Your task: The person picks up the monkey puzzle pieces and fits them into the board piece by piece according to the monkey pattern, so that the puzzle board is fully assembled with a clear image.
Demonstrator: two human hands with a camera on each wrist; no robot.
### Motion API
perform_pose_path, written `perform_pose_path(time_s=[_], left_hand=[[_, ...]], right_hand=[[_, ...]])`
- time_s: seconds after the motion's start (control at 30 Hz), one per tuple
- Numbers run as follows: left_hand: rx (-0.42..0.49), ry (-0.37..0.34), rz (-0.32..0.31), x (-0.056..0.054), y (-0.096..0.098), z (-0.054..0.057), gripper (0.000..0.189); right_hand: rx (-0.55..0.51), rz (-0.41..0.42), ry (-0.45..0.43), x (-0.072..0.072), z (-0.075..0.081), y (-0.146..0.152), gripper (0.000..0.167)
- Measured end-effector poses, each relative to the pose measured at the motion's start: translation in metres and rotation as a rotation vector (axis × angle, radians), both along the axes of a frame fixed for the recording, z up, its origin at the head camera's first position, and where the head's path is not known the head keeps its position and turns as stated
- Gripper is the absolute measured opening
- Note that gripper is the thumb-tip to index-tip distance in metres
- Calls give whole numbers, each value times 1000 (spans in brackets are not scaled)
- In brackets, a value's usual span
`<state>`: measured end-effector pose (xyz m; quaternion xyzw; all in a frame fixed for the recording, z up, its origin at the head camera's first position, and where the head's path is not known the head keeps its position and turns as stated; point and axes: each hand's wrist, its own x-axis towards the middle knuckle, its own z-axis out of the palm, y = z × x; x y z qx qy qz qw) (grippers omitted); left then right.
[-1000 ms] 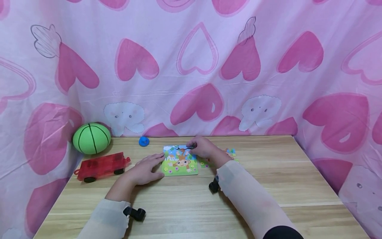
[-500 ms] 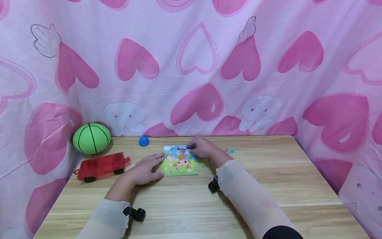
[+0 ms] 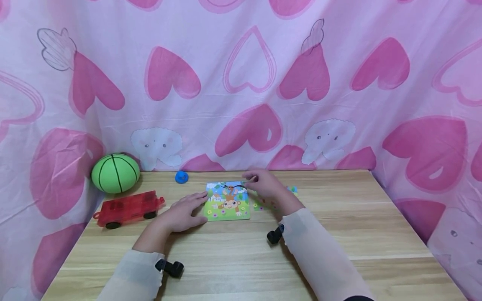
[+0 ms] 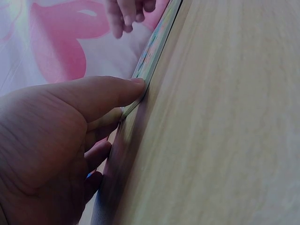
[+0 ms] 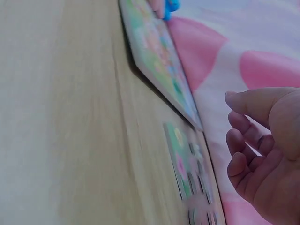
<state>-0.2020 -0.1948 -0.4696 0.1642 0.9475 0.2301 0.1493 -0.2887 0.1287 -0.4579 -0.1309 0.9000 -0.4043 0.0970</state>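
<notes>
A square puzzle (image 3: 227, 201) with a cartoon monkey lies flat on the wooden table. My left hand (image 3: 183, 214) rests at its left side, the thumb against the near left corner and the fingertips along the edge. The left wrist view shows that thumb (image 4: 110, 91) touching the board's rim. My right hand (image 3: 266, 184) hovers just off the puzzle's far right corner, its fingers loosely bent with nothing between them. Beneath it, partly hidden by the hand and forearm, lie loose puzzle pieces (image 5: 179, 157), some green with flowers.
A red toy wagon (image 3: 128, 209) stands on the left, with a green ball (image 3: 115, 173) behind it. A small blue round object (image 3: 181, 177) sits near the back edge. Behind the table (image 3: 233, 259) hangs a pink heart-patterned curtain (image 3: 248, 62).
The right hand has lifted off the puzzle and drawn back to the right, uncovering its far right corner. The left hand stays where it was.
</notes>
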Motion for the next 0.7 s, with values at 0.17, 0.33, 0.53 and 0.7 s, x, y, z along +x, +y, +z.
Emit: perform_pose_path(time_s=[0.17, 0.33, 0.53, 0.7], left_hand=[[2, 7, -2, 0, 0, 0, 83], [-1, 9, -3, 0, 0, -2, 83], [-5, 1, 6, 0, 1, 1, 84], [-8, -4, 7, 1, 1, 1, 84]], right_hand=[[-26, -57, 5, 9, 2, 19, 41], [-69, -76, -16, 10, -3, 32, 42], [-106, -72, -19, 8, -10, 42, 44], [-87, -85, -3, 6, -17, 48, 43]])
